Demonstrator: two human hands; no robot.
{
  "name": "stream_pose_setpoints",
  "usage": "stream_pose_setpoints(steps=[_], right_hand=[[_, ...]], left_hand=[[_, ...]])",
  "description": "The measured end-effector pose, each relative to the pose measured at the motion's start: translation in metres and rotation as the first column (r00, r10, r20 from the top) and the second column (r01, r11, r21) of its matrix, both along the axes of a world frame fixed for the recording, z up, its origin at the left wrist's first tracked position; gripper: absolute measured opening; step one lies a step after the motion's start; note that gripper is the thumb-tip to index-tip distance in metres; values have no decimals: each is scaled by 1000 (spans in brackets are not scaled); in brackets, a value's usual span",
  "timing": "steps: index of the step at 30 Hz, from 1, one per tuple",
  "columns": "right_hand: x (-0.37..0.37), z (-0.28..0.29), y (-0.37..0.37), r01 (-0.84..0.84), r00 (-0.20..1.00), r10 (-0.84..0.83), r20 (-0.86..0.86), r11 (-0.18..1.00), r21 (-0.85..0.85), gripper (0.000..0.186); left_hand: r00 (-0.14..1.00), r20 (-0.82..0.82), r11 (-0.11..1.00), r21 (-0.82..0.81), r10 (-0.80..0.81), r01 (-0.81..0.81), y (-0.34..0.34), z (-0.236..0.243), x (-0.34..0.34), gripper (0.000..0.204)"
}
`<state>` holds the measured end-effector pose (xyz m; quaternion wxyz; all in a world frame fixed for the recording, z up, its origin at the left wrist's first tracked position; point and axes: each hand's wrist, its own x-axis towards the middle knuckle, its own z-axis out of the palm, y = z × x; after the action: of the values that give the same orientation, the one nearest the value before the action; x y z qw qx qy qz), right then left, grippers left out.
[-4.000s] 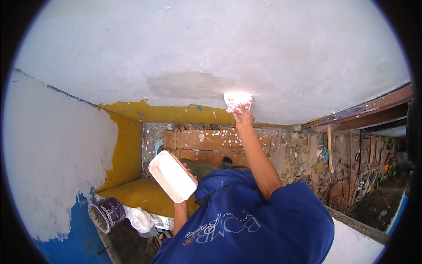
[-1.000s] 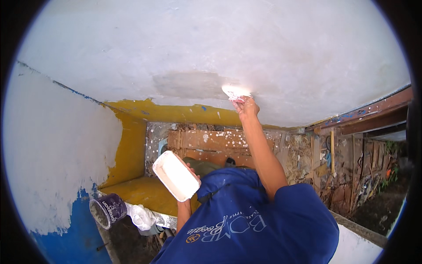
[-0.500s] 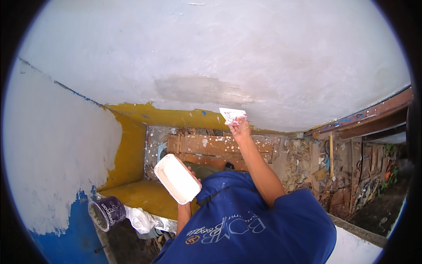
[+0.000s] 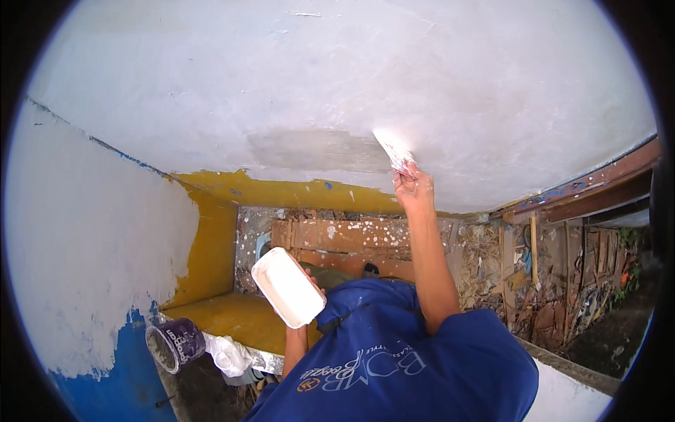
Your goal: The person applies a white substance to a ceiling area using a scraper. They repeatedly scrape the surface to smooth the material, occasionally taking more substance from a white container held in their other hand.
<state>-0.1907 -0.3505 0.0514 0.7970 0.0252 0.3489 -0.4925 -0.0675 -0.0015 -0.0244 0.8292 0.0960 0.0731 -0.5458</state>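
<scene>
My right hand [image 4: 415, 184] grips a flat scraper [image 4: 394, 149], coated white with pink showing, and its edge is at the off-white wall [image 4: 492, 84], just right of a greyer patch. Below and left, my left hand [image 4: 311, 278] holds a white rectangular tray [image 4: 285, 287] from behind and beneath, mostly hidden by it; pale material is inside. A yellow band [image 4: 295, 190] runs along the wall's lower part, beneath the patch.
At lower left, a purple bucket [image 4: 184, 341] and white bundle [image 4: 228, 355] rest by a yellow ledge [image 4: 239, 315]. A wooden beam [image 4: 576, 183] crosses the right. Below lie paint-spotted boards [image 4: 337, 235] and debris [image 4: 492, 267].
My right hand and scraper, lower and off the greyer patch half a second ago, have risen and shifted right, with the scraper now more tilted. My left hand still holds the tray.
</scene>
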Motion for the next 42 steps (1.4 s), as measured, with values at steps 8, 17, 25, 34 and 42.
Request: stream_pose_setpoints(steps=[8,17,25,34,42], right_hand=[[-15,-34,27,152,933,-142,-331,988,5,19],[-6,-7,-23,-16,903,-102,-418,963,-268,18],[-43,-118,12,25,895,-14,-446,1000,18,24],[7,-137,-15,103,903,-65,-425,993,65,27],[-18,-30,14,108,937,-146,-316,985,-136,22]], left_hand=[[995,97,995,102,1,-11,-16,20,-4,60],[997,8,995,-64,-71,72,1,-12,8,79],[995,-27,973,-213,-94,86,-17,4,7,73],[991,82,992,-67,-102,108,-23,11,5,63],[992,118,973,231,-42,14,-21,11,-8,56]])
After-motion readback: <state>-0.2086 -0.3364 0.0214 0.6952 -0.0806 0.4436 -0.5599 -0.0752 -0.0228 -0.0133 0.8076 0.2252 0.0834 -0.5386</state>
